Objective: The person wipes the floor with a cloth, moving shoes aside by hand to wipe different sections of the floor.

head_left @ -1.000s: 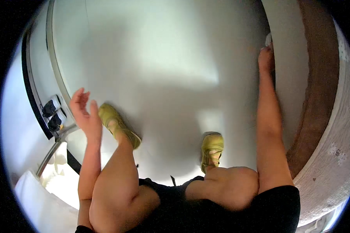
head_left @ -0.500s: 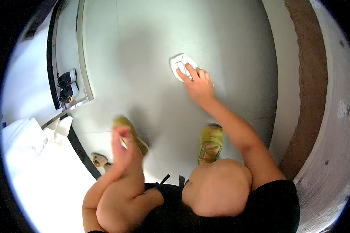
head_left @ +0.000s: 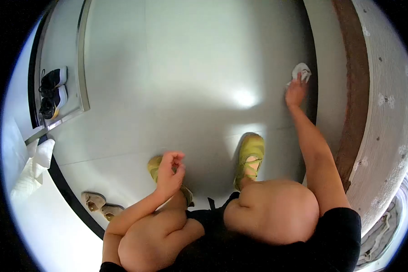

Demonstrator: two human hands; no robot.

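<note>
My right hand (head_left: 296,93) presses a crumpled white cloth (head_left: 301,72) onto the grey tiled floor (head_left: 181,68), beside the dark strip at the foot of the bed-like piece on the right. My arm is stretched out to that side. In the air over my left knee, my left hand (head_left: 171,172) has its fingers curled loosely apart, with nothing in them. Below it shows part of one green shoe (head_left: 154,168). The other green shoe (head_left: 250,156) stands flat on the floor between my two hands.
Black and white sneakers (head_left: 53,93) sit on a low metal-edged ledge (head_left: 84,97) at the left. Beige shoes (head_left: 94,201) lie on the floor at lower left, beside a white surface with a black edge. Patterned fabric (head_left: 380,113) with a brown border runs down the right.
The cloth and my right hand have moved right, from mid-floor to the right edge. My left hand has shifted right. The view has turned, and my feet appear in new places.
</note>
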